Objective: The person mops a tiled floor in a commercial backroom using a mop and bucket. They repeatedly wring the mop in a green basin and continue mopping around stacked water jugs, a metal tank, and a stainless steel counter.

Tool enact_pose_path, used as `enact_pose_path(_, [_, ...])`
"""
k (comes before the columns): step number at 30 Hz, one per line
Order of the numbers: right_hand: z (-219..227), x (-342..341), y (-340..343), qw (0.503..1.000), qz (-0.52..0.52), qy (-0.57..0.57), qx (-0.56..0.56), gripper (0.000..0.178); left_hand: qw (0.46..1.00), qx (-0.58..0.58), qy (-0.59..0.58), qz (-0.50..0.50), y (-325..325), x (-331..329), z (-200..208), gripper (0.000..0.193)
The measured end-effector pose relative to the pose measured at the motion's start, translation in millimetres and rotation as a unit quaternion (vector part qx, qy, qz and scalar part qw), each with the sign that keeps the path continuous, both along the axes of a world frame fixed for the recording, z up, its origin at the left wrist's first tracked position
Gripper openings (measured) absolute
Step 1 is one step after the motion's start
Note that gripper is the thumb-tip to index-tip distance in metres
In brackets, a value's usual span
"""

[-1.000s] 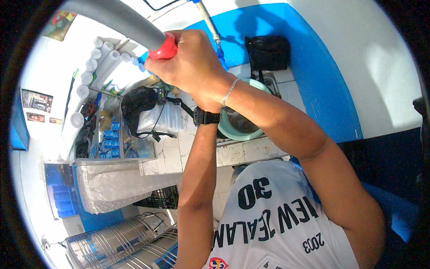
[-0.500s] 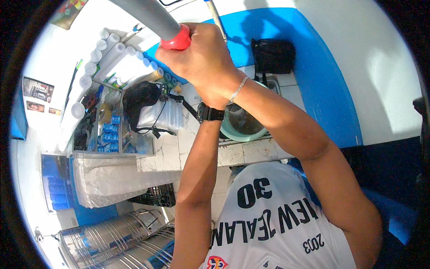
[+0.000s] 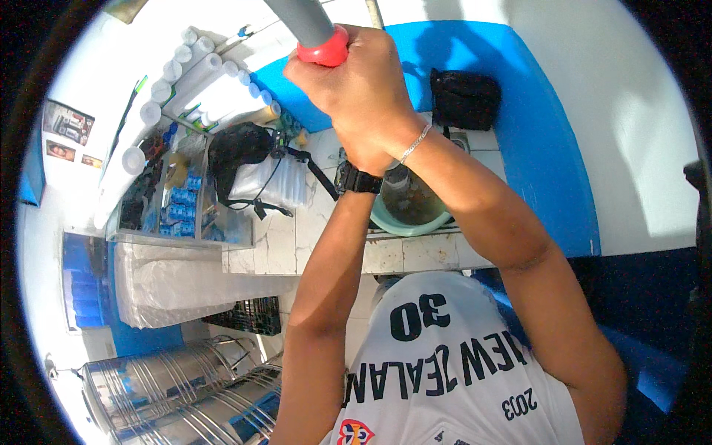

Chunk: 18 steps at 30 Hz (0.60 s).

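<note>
A grey pole [image 3: 302, 21] with a red collar [image 3: 326, 48] comes in from the upper edge. My right hand [image 3: 371, 78], with a chain bracelet at its wrist, is closed in a fist round the pole, just at the collar. Close under it is my left hand [image 3: 362, 148], with a black watch [image 3: 357, 179] on the wrist; its fingers are hidden behind the right hand. Beneath my forearms a pale green basin [image 3: 397, 225] holds murky liquid, with a clear object partly in it.
On the tiled counter [image 3: 315, 222] to the left lie a black cap [image 3: 241, 144] with straps and clear plastic packs [image 3: 278, 182]. Stacked white cups [image 3: 133, 159] line a display case [image 3: 178, 241]. A black bag [image 3: 466, 100] hangs on the blue wall. Metal-framed chairs [image 3: 170, 378] stand lower left.
The pole and both hands have shifted slightly right and up in the picture. The room has shifted a little as well, and more of the basin's liquid shows. My right hand's grip is unchanged.
</note>
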State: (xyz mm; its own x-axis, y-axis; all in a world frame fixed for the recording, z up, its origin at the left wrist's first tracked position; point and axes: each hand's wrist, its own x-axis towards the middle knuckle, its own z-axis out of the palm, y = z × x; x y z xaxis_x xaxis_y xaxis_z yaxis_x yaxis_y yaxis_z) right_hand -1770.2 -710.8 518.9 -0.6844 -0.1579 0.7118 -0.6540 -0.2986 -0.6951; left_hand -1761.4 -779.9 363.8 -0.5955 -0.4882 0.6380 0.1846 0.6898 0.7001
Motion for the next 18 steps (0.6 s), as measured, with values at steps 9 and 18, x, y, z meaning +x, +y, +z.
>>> enact_pose_path(9, [-1, 0, 0, 0.999, 0.023, -0.014, 0.032, 0.022, 1.000, -0.015, 0.016, -0.011, 11, 9, 34, 0.030])
enact_pose_path(18, [-2, -3, -4, 0.999, 0.022, 0.006, 0.031, 0.027, 0.999, -0.017, 0.017, -0.026, 3, -6, 26, 0.027])
